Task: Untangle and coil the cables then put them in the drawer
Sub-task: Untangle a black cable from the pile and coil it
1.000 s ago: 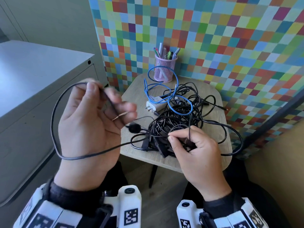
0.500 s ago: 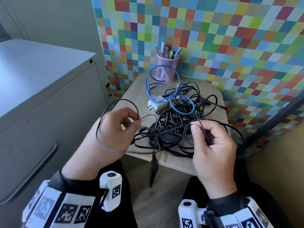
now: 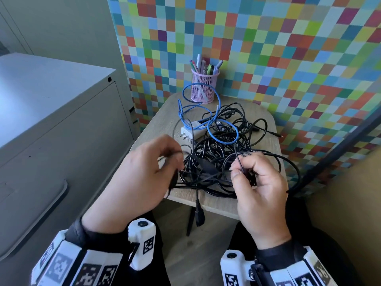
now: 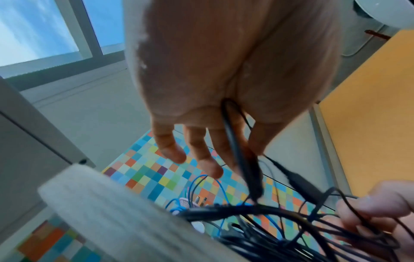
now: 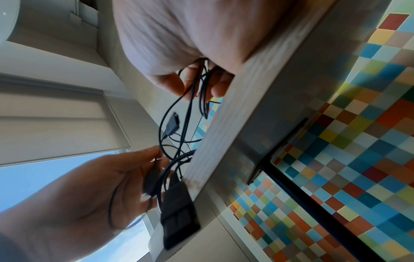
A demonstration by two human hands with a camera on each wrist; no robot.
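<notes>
A tangle of black cables [image 3: 216, 162] lies on the small wooden table [image 3: 266, 124], with a blue cable [image 3: 223, 132] and a white charger [image 3: 192, 132] on its far side. My left hand [image 3: 175, 162] is at the tangle's left edge and pinches a thin black cable [image 4: 234, 141] between thumb and fingers. My right hand [image 3: 239, 170] is at the tangle's near right and pinches thin black cable strands [image 5: 197, 83]. One black plug [image 3: 199, 215] hangs over the table's near edge.
A pink mesh pen cup [image 3: 204, 85] stands at the table's back edge against the checkered wall. A grey metal cabinet [image 3: 51, 141] with a drawer front stands to the left. The table's edge [image 5: 246, 106] runs beside my right hand.
My left hand has come down and right from a raised position to the tangle, and the wide cable loop it held has closed up. My right hand has shifted slightly right.
</notes>
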